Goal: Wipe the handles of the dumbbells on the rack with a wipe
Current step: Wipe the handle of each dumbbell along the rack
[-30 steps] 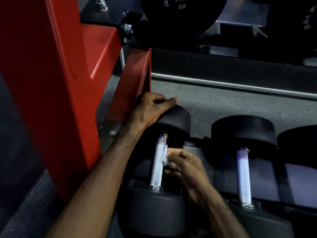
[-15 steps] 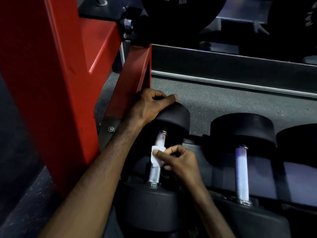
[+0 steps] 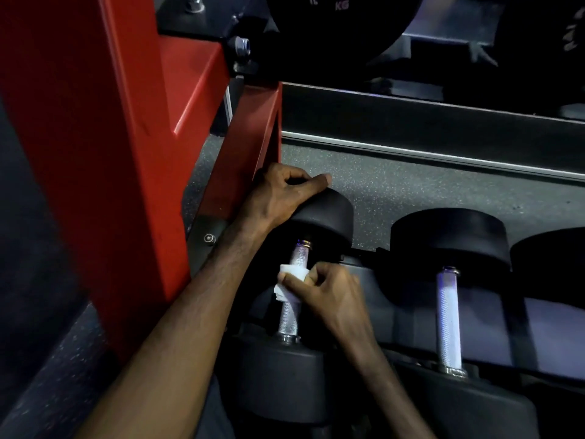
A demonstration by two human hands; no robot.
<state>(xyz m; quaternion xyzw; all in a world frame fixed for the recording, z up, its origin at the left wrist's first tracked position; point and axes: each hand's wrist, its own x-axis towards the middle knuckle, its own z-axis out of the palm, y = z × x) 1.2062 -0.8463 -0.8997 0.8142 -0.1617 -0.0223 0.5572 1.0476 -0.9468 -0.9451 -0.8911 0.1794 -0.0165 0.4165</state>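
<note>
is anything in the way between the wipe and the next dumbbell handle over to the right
Nothing visible blocks it. The right hand holds the wipe on the first handle; the next handle stands bare.

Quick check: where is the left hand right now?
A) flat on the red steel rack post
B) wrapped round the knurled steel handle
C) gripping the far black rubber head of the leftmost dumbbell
C: the left hand curls over the far black rubber head; the right hand holds the white wipe on the knurled steel handle.

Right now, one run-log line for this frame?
wiping | left hand holds dumbbell head | right hand presses wipe on handle
</note>
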